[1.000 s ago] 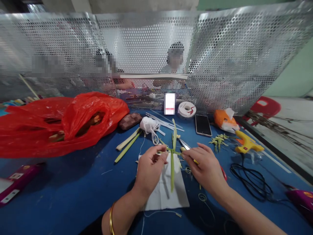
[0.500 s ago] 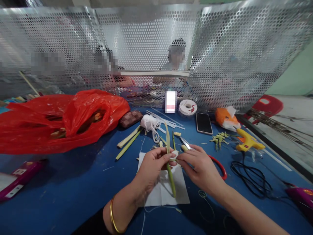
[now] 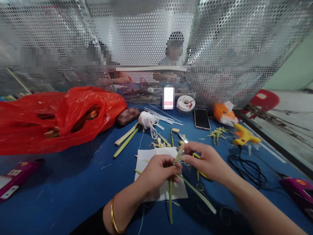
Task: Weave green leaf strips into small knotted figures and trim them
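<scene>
Just above a white paper sheet (image 3: pixel 141 164), my left hand (image 3: pixel 158 171) is closed around a green plant stalk (image 3: pixel 170 204). The stalk's lower end points toward me, and a pale flat end (image 3: pixel 179 155) sticks up past the thumb. A long pale-green strip (image 3: pixel 204 197) slants from under the left fingers down to the right. My right hand (image 3: pixel 205 160) pinches at the pale upper end, its thumb and forefinger close together. Behind the right fingers show scissor blades (image 3: pixel 185 139); a yellow loop (image 3: pixel 202 174) under that hand is partly hidden.
Ahead lie a ball of white string (image 3: pixel 148 120), cut stalks (image 3: pixel 126 142), white sticks (image 3: pixel 163 116), a white spool (image 3: pixel 186 103) and a phone (image 3: pixel 202 118). A red bag (image 3: pixel 97 101) is left; a yellow glue gun (image 3: pixel 245 134) with black cord is right. A perforated screen stands behind.
The stalk's upper part now leans right instead of standing upright, and a long strip spreads to the lower right. My right hand has moved slightly up and right.
</scene>
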Motion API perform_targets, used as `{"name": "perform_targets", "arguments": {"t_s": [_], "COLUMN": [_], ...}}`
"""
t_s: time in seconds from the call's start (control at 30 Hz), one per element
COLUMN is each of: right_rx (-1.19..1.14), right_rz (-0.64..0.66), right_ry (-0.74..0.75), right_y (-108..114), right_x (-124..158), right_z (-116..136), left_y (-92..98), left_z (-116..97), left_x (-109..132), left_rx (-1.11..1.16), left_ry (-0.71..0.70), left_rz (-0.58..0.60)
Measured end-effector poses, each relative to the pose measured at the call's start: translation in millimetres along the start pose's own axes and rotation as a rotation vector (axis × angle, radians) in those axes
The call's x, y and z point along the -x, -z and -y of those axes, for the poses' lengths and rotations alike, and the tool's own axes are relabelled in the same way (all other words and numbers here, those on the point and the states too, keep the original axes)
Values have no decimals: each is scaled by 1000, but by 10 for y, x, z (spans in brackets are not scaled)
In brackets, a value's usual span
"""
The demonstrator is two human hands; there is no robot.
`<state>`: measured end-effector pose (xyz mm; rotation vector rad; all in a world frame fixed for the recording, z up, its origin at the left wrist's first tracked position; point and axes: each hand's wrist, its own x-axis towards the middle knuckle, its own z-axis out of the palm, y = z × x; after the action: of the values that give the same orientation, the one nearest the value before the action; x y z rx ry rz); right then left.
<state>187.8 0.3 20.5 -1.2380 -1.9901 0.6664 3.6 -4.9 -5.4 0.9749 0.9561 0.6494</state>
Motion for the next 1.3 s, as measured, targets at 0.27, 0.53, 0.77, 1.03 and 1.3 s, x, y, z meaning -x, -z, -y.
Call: {"name": "perform_targets", "arguments": {"t_s": [0.27, 0.53, 0.77, 1.03, 1.3], "right_rx": [239, 618, 708, 653, 476], "right_rz": [-171, -22, 5, -64, -226], "right_ry": [380, 749, 703, 601, 554], "right_y": [-236, -445, -533, -540, -463], "right_x": [156, 245, 251, 240, 211], "right_z": [199, 143, 131, 89, 175], "left_y": [-16, 74, 55, -1, 57], "left_z": [-21, -47, -46, -93, -114], "left_x": [-1, -12, -29, 20, 27], "left_rx": [28, 419, 501, 344, -226], "left_ry": [-11, 73, 31, -49, -176], "left_rz": [-55, -115, -132, -174, -216]}}
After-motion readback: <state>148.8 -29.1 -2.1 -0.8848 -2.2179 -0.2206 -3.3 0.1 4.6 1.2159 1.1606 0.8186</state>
